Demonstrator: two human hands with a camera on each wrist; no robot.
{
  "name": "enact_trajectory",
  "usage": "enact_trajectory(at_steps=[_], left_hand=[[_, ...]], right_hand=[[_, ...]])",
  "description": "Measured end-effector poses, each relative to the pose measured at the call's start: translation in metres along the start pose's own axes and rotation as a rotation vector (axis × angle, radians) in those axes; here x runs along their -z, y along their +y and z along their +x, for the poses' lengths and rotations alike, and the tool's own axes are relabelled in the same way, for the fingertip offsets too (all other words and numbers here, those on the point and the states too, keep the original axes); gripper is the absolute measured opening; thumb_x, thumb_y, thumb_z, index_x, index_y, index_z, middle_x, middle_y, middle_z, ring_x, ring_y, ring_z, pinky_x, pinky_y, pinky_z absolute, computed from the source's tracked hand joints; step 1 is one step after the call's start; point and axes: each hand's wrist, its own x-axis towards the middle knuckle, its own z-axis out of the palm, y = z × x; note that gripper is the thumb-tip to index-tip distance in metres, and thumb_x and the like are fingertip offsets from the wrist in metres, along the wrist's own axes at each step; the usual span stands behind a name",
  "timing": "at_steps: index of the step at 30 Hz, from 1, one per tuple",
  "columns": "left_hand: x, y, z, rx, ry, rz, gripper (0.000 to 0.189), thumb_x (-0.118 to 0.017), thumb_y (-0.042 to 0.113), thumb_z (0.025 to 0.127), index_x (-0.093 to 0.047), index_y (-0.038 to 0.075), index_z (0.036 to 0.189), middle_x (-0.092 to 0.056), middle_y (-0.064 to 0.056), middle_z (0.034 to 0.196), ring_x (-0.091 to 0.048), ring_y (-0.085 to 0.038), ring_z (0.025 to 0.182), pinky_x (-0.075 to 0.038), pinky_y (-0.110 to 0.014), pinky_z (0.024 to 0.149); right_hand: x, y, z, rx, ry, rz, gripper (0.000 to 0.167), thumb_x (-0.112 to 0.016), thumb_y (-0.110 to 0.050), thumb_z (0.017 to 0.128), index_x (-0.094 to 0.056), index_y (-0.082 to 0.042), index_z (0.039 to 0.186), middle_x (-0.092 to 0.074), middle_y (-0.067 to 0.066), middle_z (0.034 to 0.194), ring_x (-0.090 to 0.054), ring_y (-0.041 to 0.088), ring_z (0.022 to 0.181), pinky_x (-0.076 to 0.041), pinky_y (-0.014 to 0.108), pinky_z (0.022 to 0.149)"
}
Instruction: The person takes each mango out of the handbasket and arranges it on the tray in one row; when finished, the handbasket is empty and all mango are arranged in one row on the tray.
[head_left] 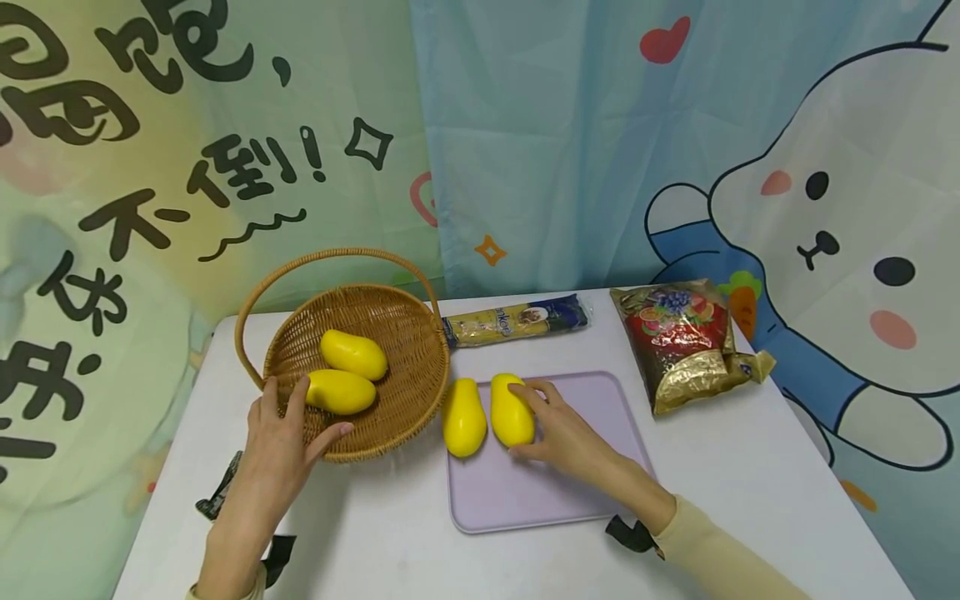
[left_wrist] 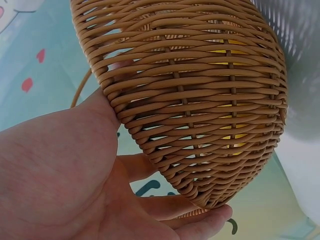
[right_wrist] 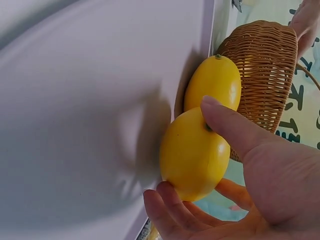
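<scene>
My left hand (head_left: 276,442) holds the near-left rim of a brown wicker basket (head_left: 411,358), fingers reaching over the edge. Its thumb also crosses the rim in the left wrist view, where the woven side of the basket fills the middle. Two smooth yellow mangoes, an upper one (head_left: 354,354) and a lower one (head_left: 341,392), lie inside. On a pale purple tray (head_left: 540,500), my right hand (head_left: 558,429) grips a mango (right_wrist: 192,155) between thumb and fingers. Another mango (head_left: 464,418) lies beside it on the tray's left edge, close to the basket.
Behind the tray lies a long yellow-and-blue packet (head_left: 513,322). A red and gold bag (head_left: 686,342) sits at the back right of the white table (head_left: 390,533). The basket's tall handle (head_left: 337,252) arches at the back, before a printed curtain (head_left: 525,167).
</scene>
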Motion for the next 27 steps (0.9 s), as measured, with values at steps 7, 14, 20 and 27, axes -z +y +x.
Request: enact_trajectory(at_steps=[7, 14, 20, 27], left_hand=[[-0.001, -0.0011, -0.0005, -0.018, 0.021, -0.005, 0.087, -0.067, 0.049, 0.095, -0.031, -0.002, 0.155, -0.015, -0.041, 0.157, -0.026, -0.061, 0.136, -0.04, -0.076, 0.096], [-0.0003, -0.0011, -0.0001, -0.005, -0.002, -0.005, 0.088, -0.065, 0.051, 0.095, -0.03, -0.002, 0.156, -0.013, -0.041, 0.158, -0.023, -0.062, 0.139, -0.039, -0.077, 0.097], [0.0002, -0.0013, -0.0006, -0.008, -0.001, -0.01, 0.087, -0.065, 0.051, 0.095, -0.03, -0.001, 0.156, -0.013, -0.04, 0.158, -0.023, -0.062, 0.138, -0.04, -0.077, 0.095], [0.0009, -0.0012, -0.0007, -0.002, -0.011, -0.017, 0.086, -0.065, 0.051, 0.096, -0.03, 0.0, 0.156, -0.012, -0.041, 0.158, -0.021, -0.062, 0.14, -0.041, -0.077, 0.095]], right_hand=[[-0.0036, -0.0009, -0.0005, -0.017, -0.011, -0.002, 0.091, -0.089, -0.029, 0.079, -0.04, -0.017, 0.155, -0.039, 0.018, 0.154, -0.056, 0.034, 0.126, -0.048, 0.053, 0.107], [-0.0039, -0.0013, -0.0007, -0.026, -0.009, -0.032, 0.092, -0.089, -0.031, 0.079, -0.039, -0.019, 0.156, -0.039, 0.016, 0.155, -0.058, 0.032, 0.122, -0.051, 0.053, 0.103], [-0.0038, -0.0022, -0.0007, -0.024, -0.013, -0.054, 0.093, -0.089, -0.033, 0.079, -0.038, -0.019, 0.156, -0.039, 0.017, 0.154, -0.059, 0.032, 0.121, -0.052, 0.053, 0.1], [-0.0027, -0.0014, -0.0008, -0.021, -0.019, -0.056, 0.095, -0.089, -0.035, 0.078, -0.038, -0.02, 0.157, -0.039, 0.017, 0.155, -0.059, 0.033, 0.122, -0.052, 0.054, 0.101]])
